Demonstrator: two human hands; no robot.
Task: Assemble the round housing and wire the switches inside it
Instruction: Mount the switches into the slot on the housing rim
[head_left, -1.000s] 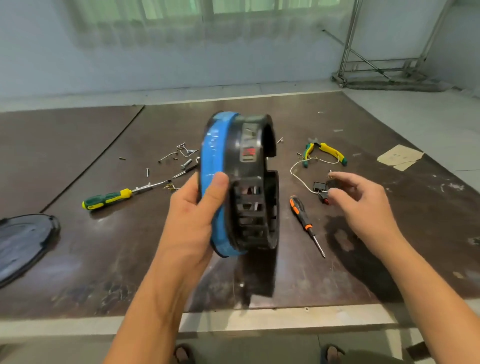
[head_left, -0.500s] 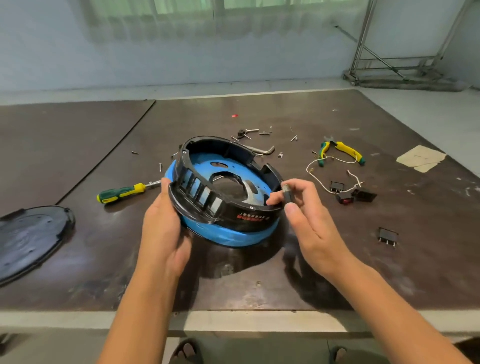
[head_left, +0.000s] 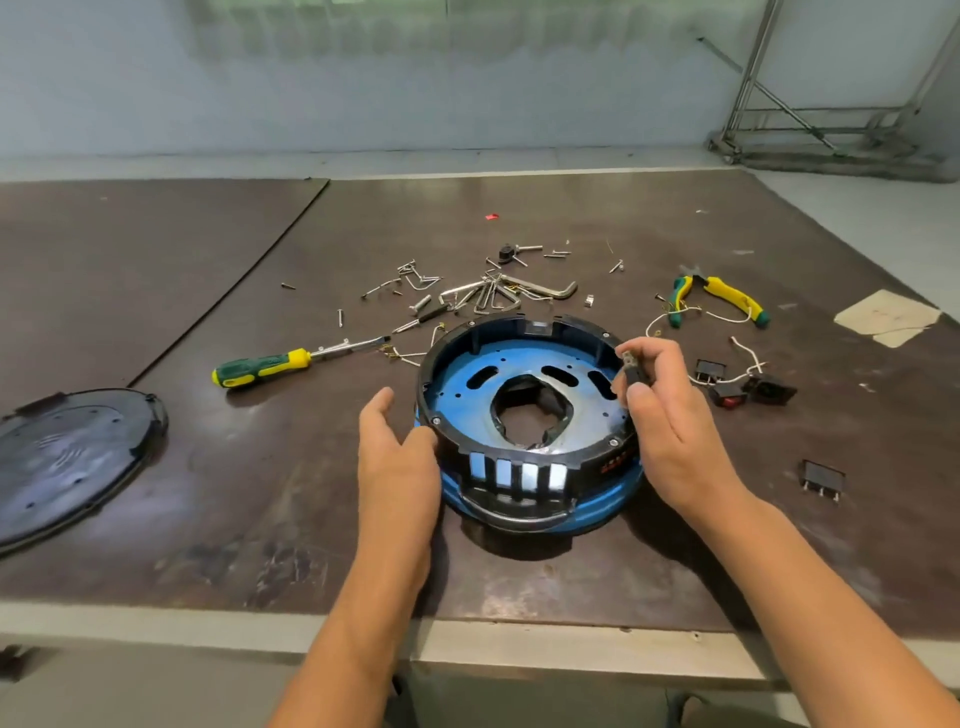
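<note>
The round housing, a black slotted ring on a blue base plate, lies flat on the brown table with its open side up. My left hand rests against its left wall with fingers relaxed. My right hand hovers over the housing's right rim and pinches a small black switch between thumb and fingers. More black switches with white wires lie just right of the housing, one with a red rocker. Another switch lies alone farther right.
A green-yellow screwdriver lies left of the housing. Screws and hex keys are scattered behind it. Yellow-green pliers lie at the back right. A black round cover sits at the far left, paper scraps at the right.
The housing went from upright in my left hand to lying flat on the table. My left hand eased its grip to rest at the side. My right hand picked up a switch and brought it over.
</note>
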